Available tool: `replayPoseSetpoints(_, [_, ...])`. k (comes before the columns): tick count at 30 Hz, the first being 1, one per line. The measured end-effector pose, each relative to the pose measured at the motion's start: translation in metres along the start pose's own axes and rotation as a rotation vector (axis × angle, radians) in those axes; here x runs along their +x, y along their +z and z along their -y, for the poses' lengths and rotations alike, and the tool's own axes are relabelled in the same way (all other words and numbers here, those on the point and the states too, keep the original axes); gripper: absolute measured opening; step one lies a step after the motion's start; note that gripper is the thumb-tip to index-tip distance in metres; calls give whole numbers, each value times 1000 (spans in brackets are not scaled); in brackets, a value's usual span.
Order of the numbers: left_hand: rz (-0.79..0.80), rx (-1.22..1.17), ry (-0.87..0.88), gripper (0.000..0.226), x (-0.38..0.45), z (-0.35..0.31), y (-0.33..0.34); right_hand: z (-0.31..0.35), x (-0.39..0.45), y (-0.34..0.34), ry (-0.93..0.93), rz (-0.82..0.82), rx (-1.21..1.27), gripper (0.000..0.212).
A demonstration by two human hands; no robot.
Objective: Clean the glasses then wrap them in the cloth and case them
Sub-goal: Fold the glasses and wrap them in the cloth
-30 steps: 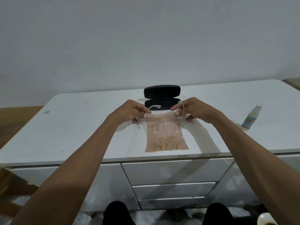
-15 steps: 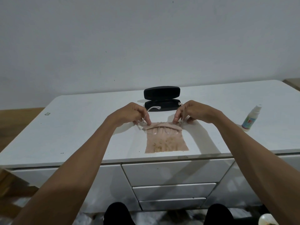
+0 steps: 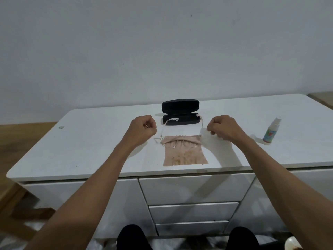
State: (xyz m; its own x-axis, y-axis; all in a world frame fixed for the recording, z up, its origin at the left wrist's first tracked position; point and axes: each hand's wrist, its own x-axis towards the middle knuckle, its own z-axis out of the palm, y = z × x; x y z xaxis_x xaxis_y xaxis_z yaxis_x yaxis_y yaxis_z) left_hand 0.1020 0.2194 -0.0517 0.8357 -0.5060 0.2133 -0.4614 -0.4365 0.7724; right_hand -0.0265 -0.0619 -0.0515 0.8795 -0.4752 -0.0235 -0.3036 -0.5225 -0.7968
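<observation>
Clear-framed glasses (image 3: 177, 143) stand on the far edge of a beige cloth (image 3: 185, 156), lenses down on the cloth and both temples open, reaching back toward the case. The black case (image 3: 180, 112) lies open just behind them, its lid up. My left hand (image 3: 142, 127) hovers left of the left temple with curled fingers, apart from the frame. My right hand (image 3: 222, 128) hovers right of the right temple, fingers curled, its fingertips a short gap from the hinge. Neither hand holds anything.
Everything rests on a white cabinet top (image 3: 90, 141) against a plain wall. A small spray bottle (image 3: 270, 132) stands at the right. Drawers (image 3: 194, 188) sit below the front edge, and my knees show at the bottom.
The glasses were lowered onto the cloth's far edge. Both hands then let go of the temples and drew apart sideways.
</observation>
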Motion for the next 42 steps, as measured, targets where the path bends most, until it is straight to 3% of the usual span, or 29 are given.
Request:
replayPoseSetpoints(2, [17, 64, 86, 18, -13, -3, 3, 5, -10, -6, 78, 79, -137, 17])
replayPoseSetpoints(4, [64, 129, 149, 15, -23, -9, 8, 15, -21, -10, 154, 258, -320, 18])
replayPoseSetpoints(7, [92, 262, 246, 4, -29, -19, 21, 27, -33, -6, 77, 389, -405, 17])
replayPoseSetpoints(12, [36, 525, 308, 17, -29, -35, 42, 40, -42, 21, -212, 116, -343, 12])
replayPoseSetpoints(14, [-2, 604, 310, 21, -29, -39, 49, 41, -41, 36, -249, -21, -421, 8])
replayPoseSetpoints(16, [-11, 669, 292, 23, -27, -39, 55, 39, -39, 48, -249, -106, -528, 20])
replayPoseSetpoints(23, [51, 872, 221, 16, -22, -33, 65, 29, -34, 68, -203, -138, -694, 14])
replayPoseSetpoints(32, [19, 746, 242, 13, -24, -28, 66, 20, -35, 63, -233, -116, -477, 3])
replayPoseSetpoints(40, [43, 560, 279, 8, -33, -19, 57, 13, -42, 54, -222, -55, -419, 25])
replayPoseSetpoints(42, [49, 531, 300, 7, -36, -17, 54, 12, -44, 51, -244, -52, -429, 18])
